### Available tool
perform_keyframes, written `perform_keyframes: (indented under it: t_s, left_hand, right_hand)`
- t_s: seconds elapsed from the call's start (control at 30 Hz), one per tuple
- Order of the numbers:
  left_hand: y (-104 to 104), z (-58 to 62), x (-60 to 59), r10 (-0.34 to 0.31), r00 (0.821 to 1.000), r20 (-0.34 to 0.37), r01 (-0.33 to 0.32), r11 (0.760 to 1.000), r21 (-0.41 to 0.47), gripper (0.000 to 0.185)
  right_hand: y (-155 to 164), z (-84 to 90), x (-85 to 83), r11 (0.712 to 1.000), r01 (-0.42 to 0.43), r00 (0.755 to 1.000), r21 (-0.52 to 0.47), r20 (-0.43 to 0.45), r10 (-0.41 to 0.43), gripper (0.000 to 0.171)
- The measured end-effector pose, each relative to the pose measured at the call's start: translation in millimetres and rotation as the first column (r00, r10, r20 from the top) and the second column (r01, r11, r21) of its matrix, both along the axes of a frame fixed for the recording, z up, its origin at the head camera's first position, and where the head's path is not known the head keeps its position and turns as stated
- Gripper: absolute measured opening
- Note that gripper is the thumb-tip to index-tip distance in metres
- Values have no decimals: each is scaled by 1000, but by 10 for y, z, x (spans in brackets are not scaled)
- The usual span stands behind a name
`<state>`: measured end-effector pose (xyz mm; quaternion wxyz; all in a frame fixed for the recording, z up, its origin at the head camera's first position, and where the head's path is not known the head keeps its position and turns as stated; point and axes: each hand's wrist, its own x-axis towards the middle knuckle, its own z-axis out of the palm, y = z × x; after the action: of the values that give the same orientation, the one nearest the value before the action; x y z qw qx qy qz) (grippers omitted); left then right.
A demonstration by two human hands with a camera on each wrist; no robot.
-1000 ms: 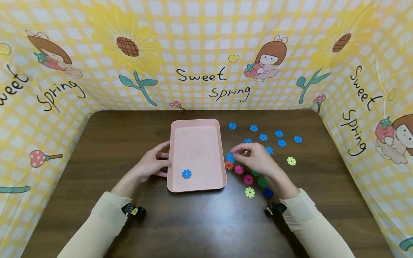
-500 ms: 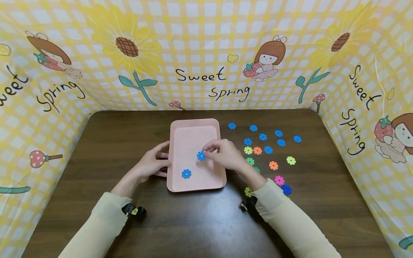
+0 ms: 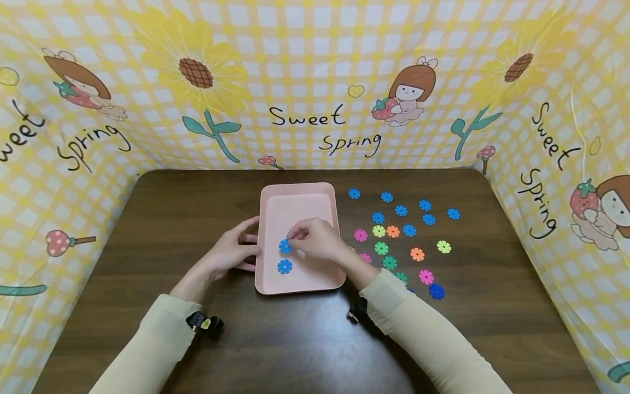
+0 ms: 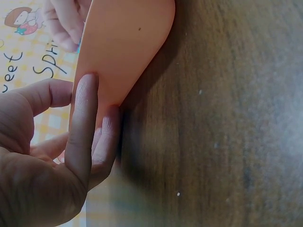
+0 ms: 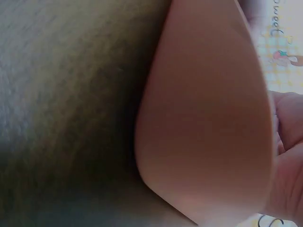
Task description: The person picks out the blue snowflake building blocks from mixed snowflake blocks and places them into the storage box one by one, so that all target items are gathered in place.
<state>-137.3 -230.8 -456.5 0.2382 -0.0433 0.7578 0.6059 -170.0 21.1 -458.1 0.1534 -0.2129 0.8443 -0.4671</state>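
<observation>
A pink tray (image 3: 300, 197) lies on the dark wooden table (image 3: 172, 219). One blue snowflake disc (image 3: 284, 266) lies flat in the tray near its front left corner. Just above it my right hand (image 3: 315, 241) pinches a second blue disc (image 3: 284, 246) low over the tray floor. My left hand (image 3: 228, 251) rests against the tray's left rim, fingers straight along the rim (image 4: 102, 61) in the left wrist view. The right wrist view shows only the blurred tray (image 5: 208, 118) and table.
Several loose discs lie on the table right of the tray: blue ones (image 3: 401, 210) at the back, then pink (image 3: 361, 235), green (image 3: 381, 248), orange (image 3: 417, 254) and yellow-green (image 3: 444, 247) nearer. A patterned yellow cloth wall (image 3: 315, 82) surrounds the table on three sides.
My right hand picked a blue disc from the pile right of the tray, carried it left over the tray, and now holds it above the first blue disc. The left hand stayed put.
</observation>
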Motion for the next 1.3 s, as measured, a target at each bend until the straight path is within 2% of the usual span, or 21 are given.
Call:
perform_keyframes:
  t_s: [0.2,0.5,0.97,1.3]
  left_hand:
    - [-13,-17,0,5,1000,6,-5,1000,5,89]
    - [6,-27,-9,0,1000,7,0,1000,-11,88]
    - [-4,-19,-1,1,1000,-1,-1,1000,-11,88]
    - [-4,-7,3,5,1000,1,-5,1000,3,89]
  right_hand:
    - [-97,-55,20,995,10,1000,96,11,-11,5]
    - [-117,-141,18,985,49,997,163,-59,-40,8]
    - [47,85,6,995,53,995,84,-89,-45,4]
    - [360,208,-100,986,161,977,45,-149,-152,10]
